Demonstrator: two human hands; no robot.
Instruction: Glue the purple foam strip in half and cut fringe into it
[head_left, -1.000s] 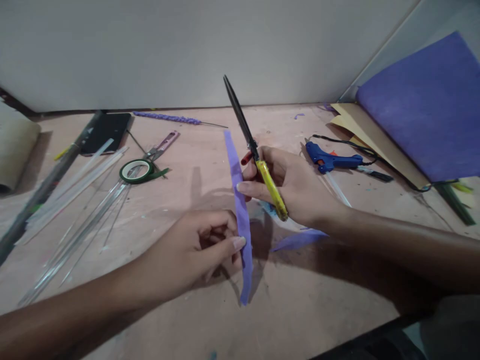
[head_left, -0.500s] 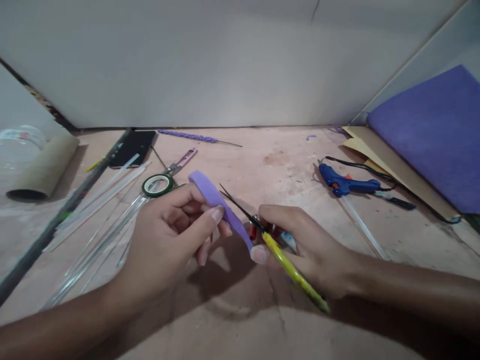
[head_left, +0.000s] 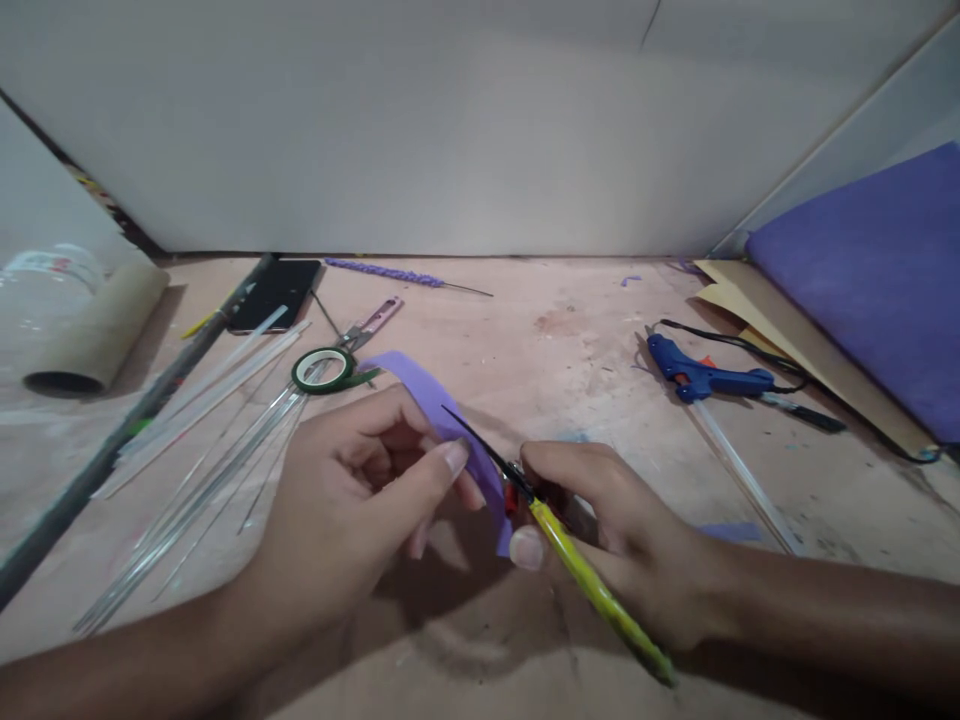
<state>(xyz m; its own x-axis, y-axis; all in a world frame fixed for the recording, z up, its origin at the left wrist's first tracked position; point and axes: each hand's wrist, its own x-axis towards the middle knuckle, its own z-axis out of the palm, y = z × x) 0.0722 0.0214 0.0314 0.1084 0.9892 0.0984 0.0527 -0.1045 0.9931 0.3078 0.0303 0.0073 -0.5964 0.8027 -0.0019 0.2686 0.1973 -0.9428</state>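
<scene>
Swung down since a second ago: our yellow-handled scissors (head_left: 576, 565), their blades now in line over the purple strip (head_left: 421, 388).
Left hand (head_left: 349, 495) — ours, thumb and fingers pinching the strip near its middle, upper part curved over the fingers, lower end hanging by the right thumb. Right hand (head_left: 637, 540) — closed round the scissors; whether its thumb touches the strip, we cannot tell. Also listed: green tape roll (head_left: 347, 372), just beyond the left hand; blue glue gun (head_left: 701, 381), beyond the right; purple offcut (head_left: 731, 531), beside our right forearm.
</scene>
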